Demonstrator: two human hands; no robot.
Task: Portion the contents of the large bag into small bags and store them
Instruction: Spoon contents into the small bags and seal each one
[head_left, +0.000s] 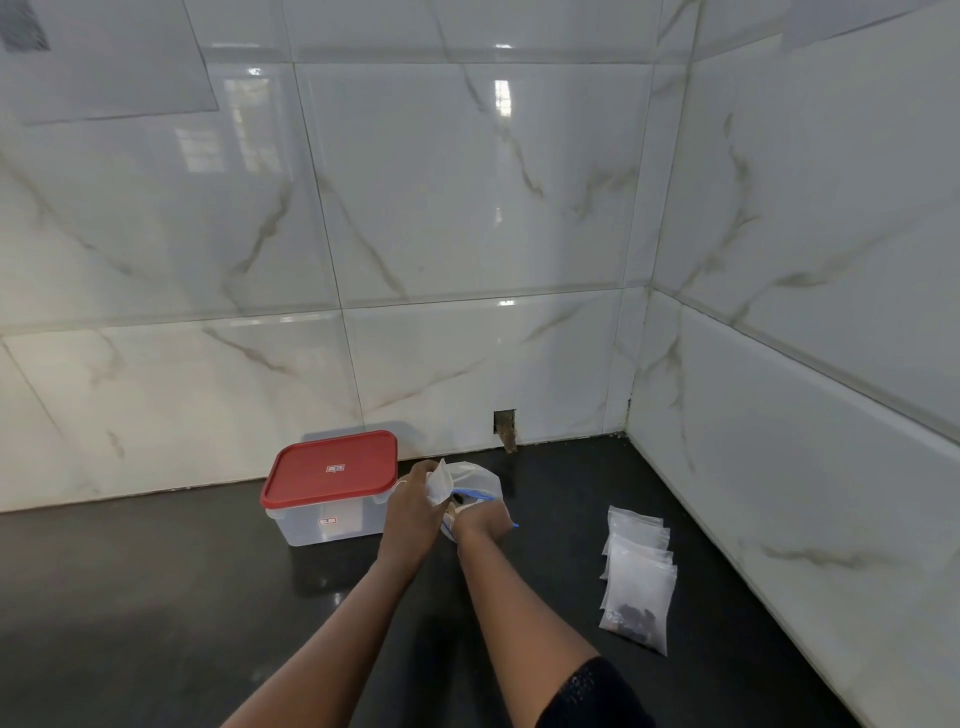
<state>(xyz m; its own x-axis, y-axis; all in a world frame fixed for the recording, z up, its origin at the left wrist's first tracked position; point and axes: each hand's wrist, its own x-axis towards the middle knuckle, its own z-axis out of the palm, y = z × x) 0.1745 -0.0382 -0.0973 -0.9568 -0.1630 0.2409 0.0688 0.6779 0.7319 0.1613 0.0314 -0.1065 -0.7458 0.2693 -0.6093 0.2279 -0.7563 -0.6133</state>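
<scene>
The large clear bag (480, 480) with a blue zip strip stands open on the black counter (156, 597), just right of the storage box. My left hand (413, 501) holds a small clear bag (439, 480) upright at the large bag's mouth. My right hand (480, 519) reaches into the large bag; its fingers are hidden inside, beside something dark. A row of small clear bags (638, 566) lies to the right, and the nearest one (636, 608) has dark pieces at its bottom.
A clear plastic box with a red lid (330, 475), shut, stands against the back wall, left of my hands. Marble-tiled walls (467, 234) meet in a corner at the back right. A small hole (505, 428) is cut in the tile above the counter.
</scene>
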